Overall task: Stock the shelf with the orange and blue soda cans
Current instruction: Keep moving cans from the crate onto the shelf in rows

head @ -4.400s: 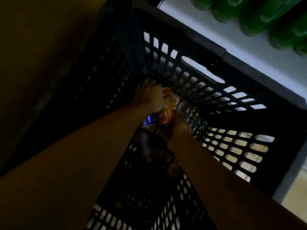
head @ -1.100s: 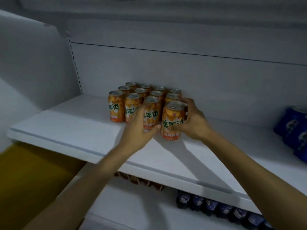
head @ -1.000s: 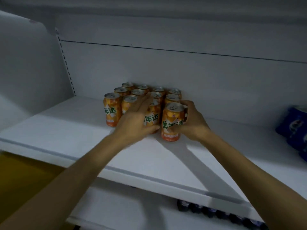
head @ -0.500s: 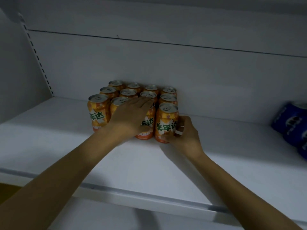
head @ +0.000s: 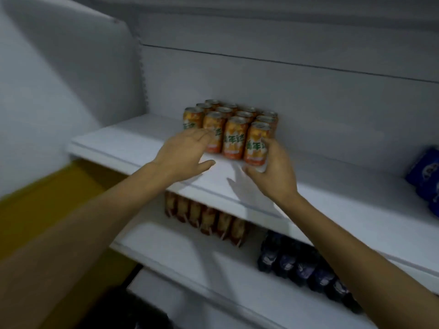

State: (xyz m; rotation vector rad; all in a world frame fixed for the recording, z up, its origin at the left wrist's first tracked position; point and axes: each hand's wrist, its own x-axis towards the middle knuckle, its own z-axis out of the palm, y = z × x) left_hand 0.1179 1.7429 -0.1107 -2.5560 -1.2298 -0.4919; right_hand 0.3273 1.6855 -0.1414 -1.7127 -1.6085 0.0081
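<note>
My right hand curls its fingers around the front-right orange can in the block on the shelf, left hand spread beside it; next, I judge, more cans.

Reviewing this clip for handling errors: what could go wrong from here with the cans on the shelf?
The right hand grips the front-right orange can; pulling away carelessly could tip it. The open left hand hovers by the tightly packed orange cans, and a bump might knock over neighbours in the block.
</note>
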